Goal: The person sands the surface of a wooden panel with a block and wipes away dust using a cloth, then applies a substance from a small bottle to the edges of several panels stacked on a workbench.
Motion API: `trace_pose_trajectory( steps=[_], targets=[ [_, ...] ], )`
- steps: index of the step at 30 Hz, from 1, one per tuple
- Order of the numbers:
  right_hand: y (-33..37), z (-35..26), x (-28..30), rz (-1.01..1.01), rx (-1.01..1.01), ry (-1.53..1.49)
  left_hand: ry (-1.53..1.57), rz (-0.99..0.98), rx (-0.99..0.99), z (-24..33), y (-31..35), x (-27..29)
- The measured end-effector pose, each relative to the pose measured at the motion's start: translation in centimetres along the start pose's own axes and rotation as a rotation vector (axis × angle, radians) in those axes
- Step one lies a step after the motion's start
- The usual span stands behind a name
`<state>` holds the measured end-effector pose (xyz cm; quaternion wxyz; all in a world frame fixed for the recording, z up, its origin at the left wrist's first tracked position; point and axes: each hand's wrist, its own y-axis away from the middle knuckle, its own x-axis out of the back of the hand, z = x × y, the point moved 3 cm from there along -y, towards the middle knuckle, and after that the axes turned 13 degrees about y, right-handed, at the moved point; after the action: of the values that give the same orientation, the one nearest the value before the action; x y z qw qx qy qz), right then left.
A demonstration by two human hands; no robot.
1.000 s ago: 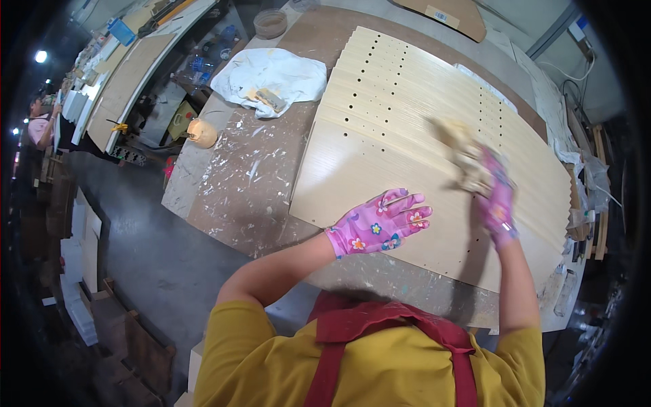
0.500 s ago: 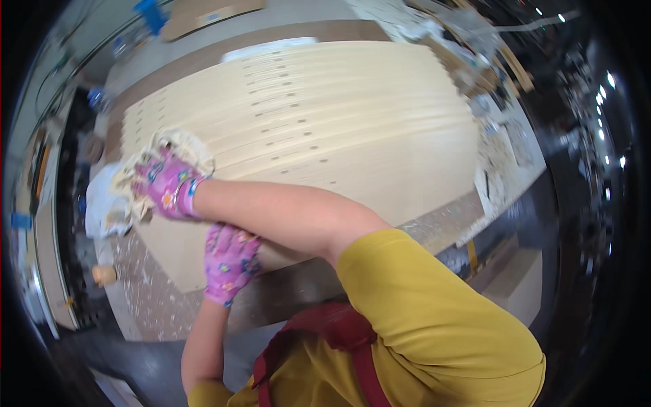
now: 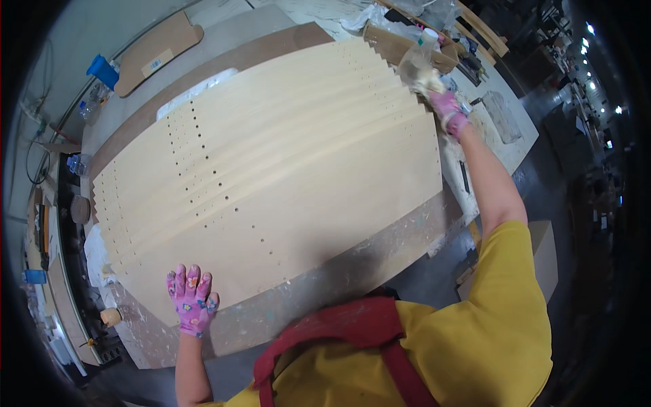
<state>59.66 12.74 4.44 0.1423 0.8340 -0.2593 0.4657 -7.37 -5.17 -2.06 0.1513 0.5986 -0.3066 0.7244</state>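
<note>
Pale wooden panels (image 3: 325, 163) overlap in a stepped stack across the table, with rows of small dark holes in them. My left hand (image 3: 193, 302), in a pink flowered glove, lies on the near left corner of the front panel with its fingers spread. At the far right, beyond the stack's stepped edge, my right hand (image 3: 446, 112) in the same kind of glove is closed on a cream rag (image 3: 428, 81). The rag touches or nearly touches a clear plastic bottle (image 3: 415, 62) with a white cap; their contact is hard to make out.
An open cardboard box (image 3: 386, 49) stands behind the bottle, with tools beside it. A brown board (image 3: 159, 54) and a blue container (image 3: 103, 72) sit at the back left. White cloth (image 3: 97, 254) and a tape roll (image 3: 110, 317) lie by the left edge. The worktable (image 3: 400, 264) is paint-spattered.
My right hand has swung with the rag from the stack's left end to its far right. My left hand now lies flat with fingers spread. The view has shifted.
</note>
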Motion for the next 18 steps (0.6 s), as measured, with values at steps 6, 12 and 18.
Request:
trace_pose_trajectory(
  steps=[6, 12, 18],
  targets=[
    [-0.8, -4.1, 1.8, 0.273, 0.377, -0.247, 0.041, 0.089, 0.245, -5.2, -1.5, 3.9],
    [9.8, -16.8, -11.2, -0.161, 1.053, 0.449, 0.002, 0.210, 0.254, -7.4, -4.1, 4.5],
    [25.8, -38.2, -23.7, -0.268, 1.574, 0.240, 0.009, 0.187, 0.268, -6.8, -5.3, 5.5]
  ],
)
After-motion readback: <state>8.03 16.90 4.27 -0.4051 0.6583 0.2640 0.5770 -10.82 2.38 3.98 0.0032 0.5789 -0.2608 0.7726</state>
